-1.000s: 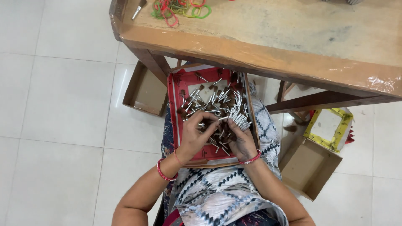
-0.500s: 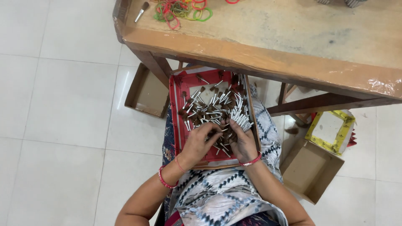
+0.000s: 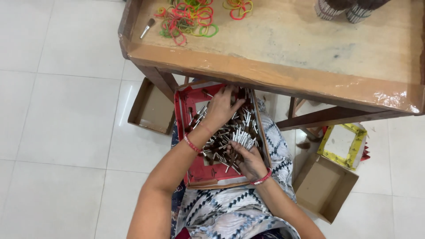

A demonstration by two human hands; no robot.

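A red shallow tray (image 3: 195, 173) lies on my lap, filled with several small brown sticks with white ends (image 3: 221, 150). My left hand (image 3: 220, 109) reaches to the far end of the tray, under the table edge, with its fingers spread on the pile. My right hand (image 3: 250, 162) sits at the near right of the tray, its fingers curled around a small bundle of sticks (image 3: 242, 136) that fans out above it. Both wrists wear red bangles.
A wooden table (image 3: 283, 75) stands just ahead, with coloured rubber bands (image 3: 188, 20), a small metal piece (image 3: 147, 29) and two wrapped bundles (image 3: 343, 9) on it. On the white tiled floor are open cardboard boxes at left (image 3: 150, 108) and right (image 3: 325, 188), and a yellow-rimmed box (image 3: 341, 144).
My left hand has left the bundle near my right hand and moved forward to the far end of the tray. My right hand stays at the near right.
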